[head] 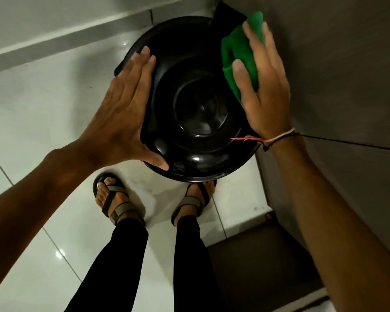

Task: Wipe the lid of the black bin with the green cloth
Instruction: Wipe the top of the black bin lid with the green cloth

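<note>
Black bin lid between both hands, green cloth at its upper right.

I saw the round lid point(198, 113) at frame centre, with my left hand point(124, 118) lying flat and open-fingered against its left edge. My right hand point(263, 86) pressed the green cloth point(236, 52) under its fingers at the lid's upper-right rim, beside the grey cabinet point(347, 64).

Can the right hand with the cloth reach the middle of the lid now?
Probably yes. The right hand holds the cloth at the lid's far right edge, and the middle lies bare. The left hand rests only on the left side, so nothing blocks the way.
</note>
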Demonstrator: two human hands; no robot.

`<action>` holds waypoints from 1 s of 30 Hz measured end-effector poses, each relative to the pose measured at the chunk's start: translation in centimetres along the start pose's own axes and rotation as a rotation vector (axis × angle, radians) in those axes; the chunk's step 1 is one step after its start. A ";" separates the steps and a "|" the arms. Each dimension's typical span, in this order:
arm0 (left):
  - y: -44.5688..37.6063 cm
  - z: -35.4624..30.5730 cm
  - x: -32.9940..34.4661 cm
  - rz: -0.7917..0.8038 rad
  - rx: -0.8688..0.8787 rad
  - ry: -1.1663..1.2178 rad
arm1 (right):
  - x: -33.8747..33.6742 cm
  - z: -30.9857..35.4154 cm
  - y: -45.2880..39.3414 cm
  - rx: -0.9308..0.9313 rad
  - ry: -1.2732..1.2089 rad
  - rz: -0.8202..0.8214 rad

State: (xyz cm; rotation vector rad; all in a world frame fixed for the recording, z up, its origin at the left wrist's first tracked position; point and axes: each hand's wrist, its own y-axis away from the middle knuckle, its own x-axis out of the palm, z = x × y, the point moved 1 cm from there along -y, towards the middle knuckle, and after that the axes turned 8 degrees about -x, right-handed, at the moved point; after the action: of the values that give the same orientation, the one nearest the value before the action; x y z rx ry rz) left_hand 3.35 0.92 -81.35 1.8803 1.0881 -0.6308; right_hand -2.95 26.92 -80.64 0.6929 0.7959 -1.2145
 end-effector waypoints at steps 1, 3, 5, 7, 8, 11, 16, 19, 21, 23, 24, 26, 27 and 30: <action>0.0 0.0 0.0 0.001 -0.001 0.012 | 0.2 0.0 0.8 0.074 -0.042 -0.043; -0.1 -0.1 0.0 0.002 -0.004 0.032 | 1.1 1.0 3.0 0.247 -0.084 -0.159; -0.1 -0.1 0.2 -0.010 0.004 0.042 | 2.2 2.9 5.6 0.413 -0.087 -0.292; -0.1 0.0 0.5 -0.030 0.023 0.048 | 3.2 5.6 8.1 0.582 -0.109 -0.395; -0.1 0.2 0.6 -0.043 0.031 0.052 | 3.7 7.5 9.1 0.674 -0.140 -0.412; 0.1 0.0 0.4 -0.031 0.027 0.058 | 4.6 13.3 9.8 0.919 -0.328 -0.290; 0.4 -0.3 -2.7 0.169 0.020 0.139 | 1.8 17.8 9.2 0.942 -0.700 -0.054; 2.4 0.2 -4.7 0.093 -0.100 0.263 | -1.8 16.8 9.5 0.705 -0.447 0.059; 5.3 -1.6 -4.2 -0.245 -0.253 0.384 | -3.0 14.1 8.6 0.525 -0.206 0.005; 7.9 -5.8 -2.2 -0.456 -0.397 0.484 | -3.0 10.8 6.6 0.338 -0.104 -0.071; 8.4 -8.3 -0.7 -0.451 -0.436 0.509 | -2.6 9.2 5.3 0.238 -0.070 -0.079; 8.1 -13.2 2.8 -0.396 -0.480 0.453 | -1.3 6.2 2.6 0.052 -0.009 -0.024; 7.1 -14.8 4.2 -0.394 -0.524 0.418 | -0.5 5.1 1.4 -0.030 0.032 0.021; 2.8 -15.8 6.7 -0.460 -0.756 0.386 | 2.0 2.8 0.0 -0.191 0.170 0.072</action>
State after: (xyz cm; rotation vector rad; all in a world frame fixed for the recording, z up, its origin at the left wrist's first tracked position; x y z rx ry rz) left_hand 9.24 16.67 -77.11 1.1104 1.7372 -0.0479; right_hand -2.21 23.58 -80.74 0.6669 1.0062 -1.0089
